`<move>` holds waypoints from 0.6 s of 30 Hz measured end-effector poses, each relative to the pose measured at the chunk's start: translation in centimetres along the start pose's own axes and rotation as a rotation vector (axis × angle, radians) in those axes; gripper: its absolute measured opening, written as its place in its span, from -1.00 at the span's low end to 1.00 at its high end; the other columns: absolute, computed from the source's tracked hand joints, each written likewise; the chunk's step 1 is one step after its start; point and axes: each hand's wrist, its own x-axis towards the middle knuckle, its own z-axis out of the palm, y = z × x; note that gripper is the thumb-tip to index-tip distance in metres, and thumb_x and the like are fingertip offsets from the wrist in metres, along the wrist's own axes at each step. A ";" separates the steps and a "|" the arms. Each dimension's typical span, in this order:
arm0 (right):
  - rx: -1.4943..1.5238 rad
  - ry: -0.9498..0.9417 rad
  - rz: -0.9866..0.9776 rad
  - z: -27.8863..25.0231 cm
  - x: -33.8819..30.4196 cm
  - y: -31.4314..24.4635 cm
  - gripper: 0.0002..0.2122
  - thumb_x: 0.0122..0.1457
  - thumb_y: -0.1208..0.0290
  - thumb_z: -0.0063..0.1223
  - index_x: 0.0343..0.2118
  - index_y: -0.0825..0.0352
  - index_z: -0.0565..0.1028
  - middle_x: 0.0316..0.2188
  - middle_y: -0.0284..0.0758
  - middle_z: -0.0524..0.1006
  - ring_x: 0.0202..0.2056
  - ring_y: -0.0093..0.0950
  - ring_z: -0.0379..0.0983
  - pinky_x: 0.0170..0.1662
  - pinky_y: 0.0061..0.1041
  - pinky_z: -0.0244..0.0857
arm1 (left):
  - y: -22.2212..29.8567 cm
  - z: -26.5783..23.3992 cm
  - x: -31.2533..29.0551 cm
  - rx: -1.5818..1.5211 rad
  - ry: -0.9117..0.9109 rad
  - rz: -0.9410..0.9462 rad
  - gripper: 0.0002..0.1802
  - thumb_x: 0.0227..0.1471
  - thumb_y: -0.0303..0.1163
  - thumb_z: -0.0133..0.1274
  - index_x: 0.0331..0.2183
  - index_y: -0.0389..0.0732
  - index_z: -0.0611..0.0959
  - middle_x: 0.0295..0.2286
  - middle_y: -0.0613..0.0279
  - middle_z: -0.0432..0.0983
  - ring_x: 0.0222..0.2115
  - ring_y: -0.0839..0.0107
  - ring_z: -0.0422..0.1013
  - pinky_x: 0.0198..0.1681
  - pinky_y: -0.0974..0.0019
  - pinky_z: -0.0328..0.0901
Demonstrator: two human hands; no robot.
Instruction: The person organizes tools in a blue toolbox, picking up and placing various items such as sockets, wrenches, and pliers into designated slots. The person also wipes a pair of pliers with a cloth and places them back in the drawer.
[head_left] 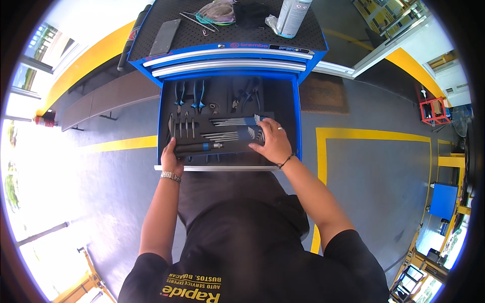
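Note:
A dark tool tray (232, 147) sits over the near part of an open blue drawer (297, 111), slightly askew. My left hand (171, 157) grips its left end, thumb on top. Over the right end my right hand (275, 143) is curled, thumb and fingers apart beside the hex keys; its hidden fingertips leave the exact hold unclear. The tray carries two hex key sets (233, 121) (230, 136), several slim pointed tools (187, 128) and a black-and-blue screwdriver-like handle (194, 147). Behind it lie blue-handled pliers (198, 96) and circlip-like pliers (251, 99).
On the blue cabinet's perforated black top (237, 33) stand a spray can (293, 19), a flat grey piece (165, 38) and a bundled net-like bag (217, 11). A long bench (111, 98) is at left. Yellow lines (374, 133) mark the grey floor.

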 end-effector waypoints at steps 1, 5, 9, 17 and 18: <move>-0.093 -0.059 -0.039 -0.3 0.7 1.2 -0.16 -0.01 -0.01 0.46 0.26 0.32 0.32 0.26 -0.06 0.34 0.27 -0.08 0.29 0.26 -0.13 0.26 | 0.3 0.7 0.6 -0.069 0.024 -0.008 -0.53 0.22 -0.16 0.21 0.07 -0.14 0.54 -0.04 0.18 0.58 0.05 0.20 0.47 0.19 -0.15 0.26; -0.116 -0.228 0.079 0.7 4.5 4.7 0.10 -0.04 -0.17 0.44 0.44 0.32 0.07 0.33 0.02 0.28 0.34 -0.01 0.22 0.32 -0.17 0.24 | -0.4 3.3 1.3 -0.301 0.027 -0.017 -0.50 0.21 -0.13 0.21 0.09 -0.13 0.54 0.07 0.14 0.50 0.15 0.16 0.36 0.27 -0.27 0.12; 0.231 -0.244 0.466 3.3 7.3 8.9 -0.09 -0.04 -0.17 0.45 0.22 0.46 0.37 0.07 0.09 0.51 0.10 -0.02 0.50 0.15 -0.22 0.39 | -3.8 3.5 2.6 -0.327 -0.065 0.022 -0.53 0.20 -0.23 0.21 0.10 -0.13 0.53 0.11 0.17 0.47 0.17 0.15 0.32 0.31 -0.24 0.08; 0.424 0.043 0.613 1.1 -1.3 7.3 -0.31 -0.06 -0.09 0.50 -0.10 0.46 0.51 -0.27 -0.08 0.62 -0.20 -0.28 0.59 -0.09 -0.35 0.43 | -3.9 7.6 0.8 -0.189 -0.287 -0.084 -0.46 0.21 -0.44 0.11 0.19 -0.04 0.37 0.09 0.20 0.48 0.11 0.16 0.40 0.25 -0.19 0.21; 0.465 0.119 0.633 0.3 -2.7 7.3 -0.32 -0.04 -0.08 0.50 -0.10 0.46 0.51 -0.28 -0.12 0.61 -0.22 -0.32 0.57 -0.11 -0.37 0.43 | -3.7 9.1 0.9 -0.186 -0.341 -0.078 -0.46 0.22 -0.45 0.10 0.19 -0.04 0.37 0.08 0.18 0.48 0.11 0.16 0.41 0.24 -0.19 0.22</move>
